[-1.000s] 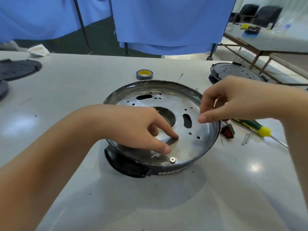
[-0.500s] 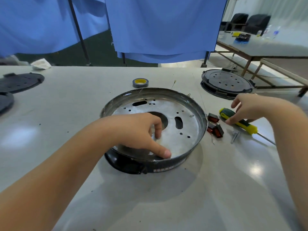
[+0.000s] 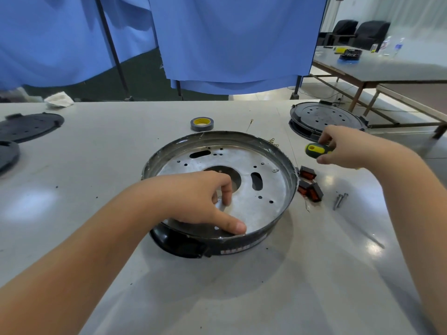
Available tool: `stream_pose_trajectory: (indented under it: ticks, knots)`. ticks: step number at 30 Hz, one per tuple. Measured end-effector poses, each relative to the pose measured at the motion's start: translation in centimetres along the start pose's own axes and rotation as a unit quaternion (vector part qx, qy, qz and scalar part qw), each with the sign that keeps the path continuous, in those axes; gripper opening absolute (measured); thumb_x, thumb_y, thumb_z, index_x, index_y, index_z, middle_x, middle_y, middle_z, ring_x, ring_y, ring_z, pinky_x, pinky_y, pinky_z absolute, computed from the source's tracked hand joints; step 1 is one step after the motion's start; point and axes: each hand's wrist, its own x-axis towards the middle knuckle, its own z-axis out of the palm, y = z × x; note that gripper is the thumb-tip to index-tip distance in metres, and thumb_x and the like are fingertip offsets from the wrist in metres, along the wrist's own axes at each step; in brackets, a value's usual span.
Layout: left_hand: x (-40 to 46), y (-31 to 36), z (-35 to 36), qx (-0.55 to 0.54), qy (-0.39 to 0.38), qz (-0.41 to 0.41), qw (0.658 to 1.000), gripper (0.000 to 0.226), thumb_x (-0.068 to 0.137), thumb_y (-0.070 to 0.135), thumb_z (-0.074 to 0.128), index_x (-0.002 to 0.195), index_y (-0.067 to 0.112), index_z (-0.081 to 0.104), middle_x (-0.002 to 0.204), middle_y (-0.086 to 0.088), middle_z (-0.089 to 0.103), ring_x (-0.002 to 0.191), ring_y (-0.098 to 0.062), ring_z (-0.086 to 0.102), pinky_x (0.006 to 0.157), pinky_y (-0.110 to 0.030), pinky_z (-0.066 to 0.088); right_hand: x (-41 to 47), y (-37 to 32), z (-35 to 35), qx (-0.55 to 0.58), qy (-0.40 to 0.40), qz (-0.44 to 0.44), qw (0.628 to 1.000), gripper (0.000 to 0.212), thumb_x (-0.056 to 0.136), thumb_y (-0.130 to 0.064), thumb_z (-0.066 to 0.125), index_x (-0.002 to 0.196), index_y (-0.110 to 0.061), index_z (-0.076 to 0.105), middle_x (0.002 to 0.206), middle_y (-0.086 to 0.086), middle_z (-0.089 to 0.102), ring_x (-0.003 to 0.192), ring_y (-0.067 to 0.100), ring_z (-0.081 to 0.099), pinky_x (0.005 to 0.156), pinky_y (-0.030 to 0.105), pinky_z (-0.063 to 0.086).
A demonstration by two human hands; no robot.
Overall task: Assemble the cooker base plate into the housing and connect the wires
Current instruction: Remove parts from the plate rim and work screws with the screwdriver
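A round silver base plate (image 3: pixel 256 199) with several holes and slots lies inside the black cooker housing (image 3: pixel 183 245) at the table's middle. My left hand (image 3: pixel 200 201) rests on the plate's near-left part, thumb pressed at the near rim, fingers curled onto the plate. My right hand (image 3: pixel 338 148) is raised to the right of the housing, holding a green and yellow screwdriver (image 3: pixel 315 150) by its handle. Red and black switches (image 3: pixel 310 187) lie just right of the housing. Two screws (image 3: pixel 339 200) lie beside them.
A roll of tape (image 3: pixel 202 124) lies behind the housing. Another black cooker base (image 3: pixel 324 119) stands at the back right. Black lids (image 3: pixel 29 126) lie at the far left. Blue curtains hang behind the table. A crumpled white cloth (image 3: pixel 59 99) lies at the back left edge.
My right hand moved from over the plate to the table's right side, took the screwdriver and lifted it off the table. My left hand stayed on the plate, shifting slightly.
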Motion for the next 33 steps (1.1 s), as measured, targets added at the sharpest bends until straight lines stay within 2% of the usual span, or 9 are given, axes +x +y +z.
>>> stream_pose_trajectory:
  ticks: [4,7,11,14,18,22,26,29,33]
  knots:
    - [0.0,-0.1,0.1,0.002,0.004,0.000,1.000,0.049,0.057,0.073,0.071,0.086,0.040,0.049,0.076,0.016,0.053,0.063,-0.001,0.051,0.057,-0.021,0.036,-1.8,-2.6,-1.7,0.018,0.076,-0.067,0.995,0.038,0.086,-0.031,0.068,0.118,-0.023,0.050,0.114,0.005,0.057,0.092,0.023,0.052,0.075,0.034,0.040]
    - [0.0,-0.1,0.1,0.005,0.006,0.001,1.000,0.049,0.057,0.074,0.071,0.085,0.040,0.048,0.075,0.016,0.052,0.064,0.000,0.051,0.057,-0.022,0.036,-3.8,-5.1,-2.7,0.127,0.107,-0.138,0.976,0.035,0.088,-0.035,0.065,0.118,-0.026,0.051,0.105,-0.002,0.057,0.085,0.018,0.057,0.074,0.034,0.046]
    - [0.1,-0.1,0.2,0.008,0.011,0.003,1.000,0.048,0.059,0.074,0.071,0.084,0.040,0.048,0.078,0.017,0.052,0.067,0.000,0.051,0.058,-0.022,0.036,-6.6,-8.4,-4.0,0.389,0.095,-0.223,0.889,0.030,0.091,-0.020,0.062,0.118,-0.023,0.048,0.100,0.002,0.066,0.079,0.017,0.071,0.068,0.033,0.061]
    - [0.1,-0.2,0.1,0.007,0.016,0.008,1.000,0.048,0.058,0.074,0.071,0.084,0.040,0.049,0.079,0.018,0.053,0.069,0.000,0.052,0.059,-0.023,0.037,-8.0,-9.9,-5.0,0.476,0.115,-0.253,0.834,0.035,0.094,-0.013,0.057,0.125,-0.020,0.043,0.099,0.007,0.068,0.077,0.016,0.072,0.065,0.028,0.059]
    - [0.1,-0.2,0.1,0.012,0.021,0.021,0.999,0.048,0.059,0.075,0.070,0.083,0.039,0.049,0.077,0.017,0.053,0.068,0.000,0.052,0.058,-0.023,0.036,-9.0,-10.9,-6.3,0.505,0.119,-0.289,0.805,0.049,0.095,-0.011,0.053,0.139,-0.024,0.035,0.098,0.005,0.069,0.080,0.015,0.072,0.065,0.027,0.059]
    - [0.1,-0.2,0.1,0.013,0.013,0.031,0.999,0.046,0.062,0.075,0.067,0.086,0.040,0.049,0.086,0.018,0.055,0.077,-0.003,0.053,0.062,-0.021,0.041,-9.5,-12.5,-5.5,0.557,0.047,-0.317,0.766,0.058,0.093,-0.004,0.053,0.142,-0.030,0.035,0.105,0.015,0.063,0.087,0.022,0.072,0.073,0.036,0.059]
    - [0.2,-0.3,-0.1,0.012,0.018,0.032,0.999,0.046,0.063,0.074,0.068,0.091,0.040,0.051,0.088,0.017,0.056,0.079,-0.002,0.054,0.065,-0.021,0.044,-9.5,-13.4,-4.7,0.559,0.023,-0.339,0.756,0.048,0.094,-0.005,0.052,0.136,-0.025,0.041,0.109,0.022,0.058,0.087,0.025,0.071,0.072,0.039,0.060]
    - [0.5,-0.6,-0.2,0.003,0.021,0.043,0.999,0.037,0.068,0.066,0.072,0.083,0.038,0.053,0.076,0.015,0.054,0.067,-0.004,0.051,0.056,-0.021,0.037,-9.5,-13.2,-4.1,0.552,-0.012,-0.336,0.763,0.046,0.094,-0.005,0.053,0.134,-0.026,0.043,0.102,0.013,0.062,0.083,0.025,0.072,0.071,0.037,0.060]
    - [0.5,-0.6,-0.3,-0.007,0.012,0.043,0.999,0.034,0.069,0.064,0.072,0.082,0.038,0.054,0.077,0.015,0.054,0.068,-0.005,0.051,0.057,-0.022,0.037,-9.5,-12.8,-3.8,0.550,-0.018,-0.339,0.763,0.046,0.095,-0.006,0.052,0.135,-0.025,0.042,0.100,0.011,0.062,0.082,0.025,0.072,0.073,0.039,0.060]
